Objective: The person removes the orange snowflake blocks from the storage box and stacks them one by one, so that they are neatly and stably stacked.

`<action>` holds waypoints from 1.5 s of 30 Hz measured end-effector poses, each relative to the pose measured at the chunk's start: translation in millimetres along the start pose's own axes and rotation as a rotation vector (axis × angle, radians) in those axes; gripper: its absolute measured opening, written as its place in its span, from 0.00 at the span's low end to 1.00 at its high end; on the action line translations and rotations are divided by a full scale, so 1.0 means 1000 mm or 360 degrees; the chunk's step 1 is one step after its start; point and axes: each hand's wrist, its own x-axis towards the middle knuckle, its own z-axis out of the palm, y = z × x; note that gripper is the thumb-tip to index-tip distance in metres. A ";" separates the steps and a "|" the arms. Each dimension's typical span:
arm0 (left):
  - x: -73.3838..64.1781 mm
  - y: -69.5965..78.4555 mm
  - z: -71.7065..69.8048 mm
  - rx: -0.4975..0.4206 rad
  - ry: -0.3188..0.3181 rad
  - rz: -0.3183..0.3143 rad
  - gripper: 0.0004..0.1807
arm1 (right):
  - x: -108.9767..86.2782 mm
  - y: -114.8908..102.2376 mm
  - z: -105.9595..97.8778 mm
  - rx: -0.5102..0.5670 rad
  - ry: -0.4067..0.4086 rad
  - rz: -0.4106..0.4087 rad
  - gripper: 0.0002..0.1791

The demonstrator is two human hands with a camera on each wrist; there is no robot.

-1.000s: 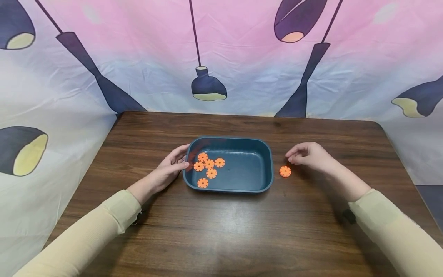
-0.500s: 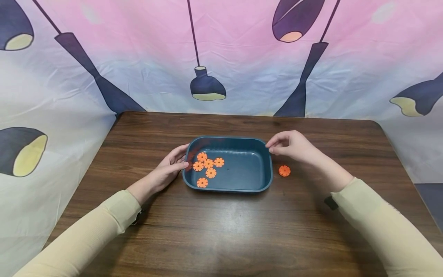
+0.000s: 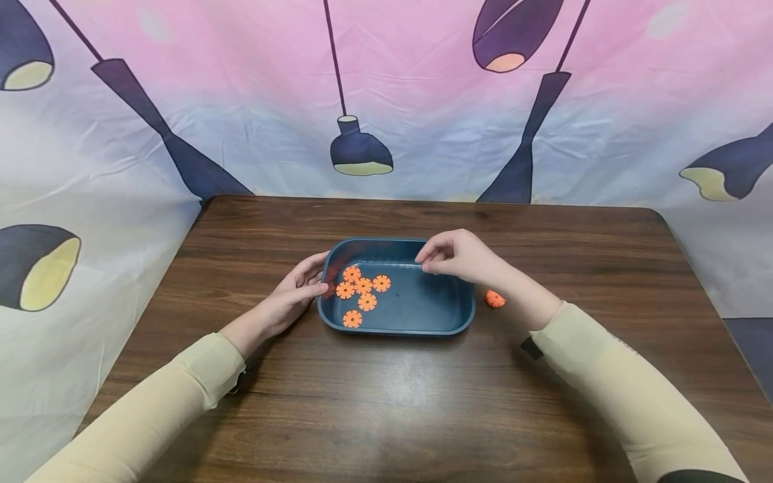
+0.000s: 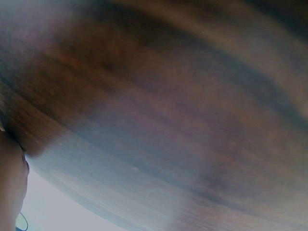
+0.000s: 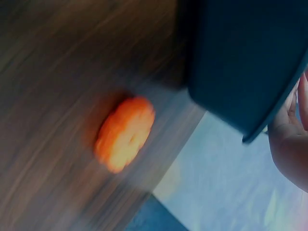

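Observation:
In the head view my left hand (image 3: 294,293) grips the left end of a dark teal plastic tub (image 3: 437,333), thumb over its rim and fingers along its outer wall. Several flat, notched orange plastic discs (image 3: 367,302) lie at the left inside it. Over the tub's right half hovers my right hand (image 3: 461,257), thumb and bent fingertips close together and pointing down. Whether a thing sits between those fingertips is hidden. Right of the tub, a small stack of orange discs (image 5: 126,134) rests on the table, partly covered by my right forearm in the head view.
The dark brown wooden table (image 3: 386,409) reaches back to a hanging cloth (image 3: 272,100) printed with lamps. In the left wrist view there is mostly blurred tabletop (image 4: 144,120), with a bit of the left hand at the edge.
My right hand has moved left from beside the disc stack, past the tub's right rim, to above its inside. The left hand and the discs in the tub have stayed put.

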 end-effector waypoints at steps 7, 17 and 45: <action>0.000 -0.001 -0.001 -0.0002 -0.0007 0.0009 0.35 | 0.013 -0.010 0.022 0.0028 -0.0069 -0.0048 0.09; 0.000 -0.001 0.001 0.0001 -0.0004 -0.0004 0.35 | 0.030 -0.018 0.060 0.0104 -0.0214 -0.0097 0.08; 0.001 -0.005 -0.001 -0.0067 -0.0046 0.0103 0.33 | 0.045 -0.022 0.114 -0.0086 -0.0363 -0.0079 0.07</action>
